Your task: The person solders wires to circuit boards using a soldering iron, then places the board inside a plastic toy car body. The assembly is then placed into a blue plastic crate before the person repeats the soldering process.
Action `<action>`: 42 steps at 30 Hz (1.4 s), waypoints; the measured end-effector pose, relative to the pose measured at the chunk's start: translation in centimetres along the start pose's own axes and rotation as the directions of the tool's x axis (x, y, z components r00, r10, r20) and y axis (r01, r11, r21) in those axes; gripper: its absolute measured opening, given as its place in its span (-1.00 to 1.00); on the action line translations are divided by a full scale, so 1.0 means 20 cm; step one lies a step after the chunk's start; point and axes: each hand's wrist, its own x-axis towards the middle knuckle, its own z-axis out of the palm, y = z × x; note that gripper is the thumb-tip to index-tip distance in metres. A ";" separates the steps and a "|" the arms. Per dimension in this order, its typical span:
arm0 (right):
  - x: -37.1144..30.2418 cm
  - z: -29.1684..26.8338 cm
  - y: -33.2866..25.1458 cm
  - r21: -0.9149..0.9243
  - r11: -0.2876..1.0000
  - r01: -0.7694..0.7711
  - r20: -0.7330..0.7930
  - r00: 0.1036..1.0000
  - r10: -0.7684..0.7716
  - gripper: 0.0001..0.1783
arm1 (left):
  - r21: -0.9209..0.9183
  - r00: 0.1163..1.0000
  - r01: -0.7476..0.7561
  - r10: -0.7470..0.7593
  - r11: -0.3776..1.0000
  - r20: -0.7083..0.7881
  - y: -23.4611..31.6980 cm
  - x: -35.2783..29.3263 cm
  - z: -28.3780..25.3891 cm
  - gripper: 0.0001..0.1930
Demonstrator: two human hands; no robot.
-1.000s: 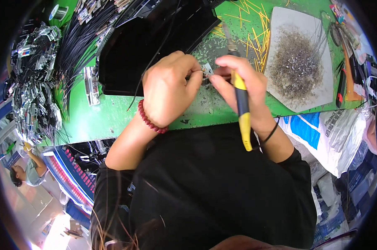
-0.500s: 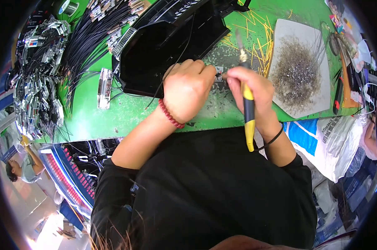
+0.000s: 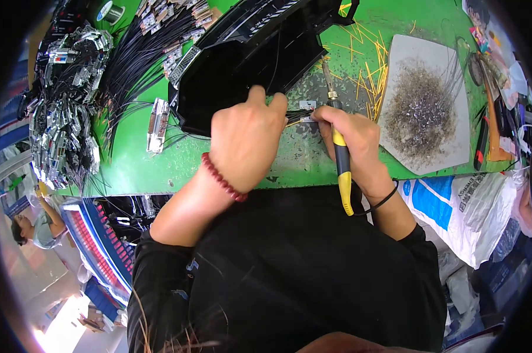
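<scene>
While the casing [image 3: 236,73] lies beyond the left hand [image 3: 246,132], whose grip is hidden, the right hand [image 3: 355,134] holds the iron [image 3: 343,167]; between them, wires [image 3: 295,117] lie beside a board [image 3: 307,105], whether joined yet unclear.

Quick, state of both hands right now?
Left hand: partly curled; whether it grips anything cannot be told.
Right hand: closed, holding the yellow-and-black soldering iron.

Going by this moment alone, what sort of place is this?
Probably an electronics assembly workshop: the right hand holds a yellow-and-black soldering iron at a worn green bench, where bundled black wires and a wire spool, perhaps solder, also lie.
</scene>
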 end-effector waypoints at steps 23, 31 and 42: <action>0.03 0.02 0.01 0.226 0.972 -0.065 -0.073 0.994 0.084 -0.74 | -0.586 0.874 -0.450 0.198 0.674 -0.444 -0.06 0.04 0.07 -0.89; -0.05 -0.09 -0.15 0.664 0.703 -0.253 0.052 0.954 0.294 -0.67 | -0.884 0.954 -0.247 -0.059 0.398 -0.293 -0.01 0.02 0.15 -0.87; -0.04 -0.12 -0.14 0.435 0.881 -0.186 -0.041 0.973 0.226 -0.71 | -0.526 0.902 -0.376 0.172 0.763 -0.396 -0.07 0.06 0.06 -0.82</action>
